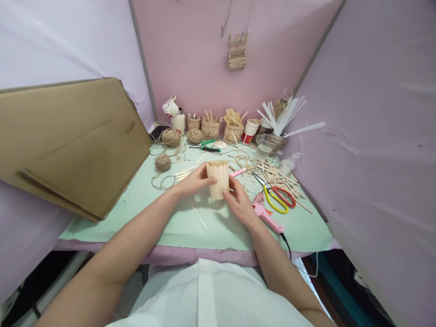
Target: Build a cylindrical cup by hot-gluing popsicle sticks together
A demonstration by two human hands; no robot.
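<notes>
A cup-shaped holder made of pale wooden sticks [218,180] is held upright just above the table, its uneven rim facing up. My left hand [200,178] grips its left side, thumb across the front. On the right, my right hand [235,196] closes round its lower edge, fingers partly behind it. A pink hot glue gun [269,219] lies beside my right wrist, with scissors [275,193] with red and yellow handles just beyond. Behind the holder, a pink-handled tool [238,172] shows in part. One thin stick [199,216] lies in front.
Loose wooden sticks [281,176] spread over the right of the green-covered table [136,227]. Stick-filled baskets [210,128], twine balls [162,162] and green-handled pliers [208,146] are farther back. A plastic cup [266,147] stands back right. Cardboard [78,145] leans at left.
</notes>
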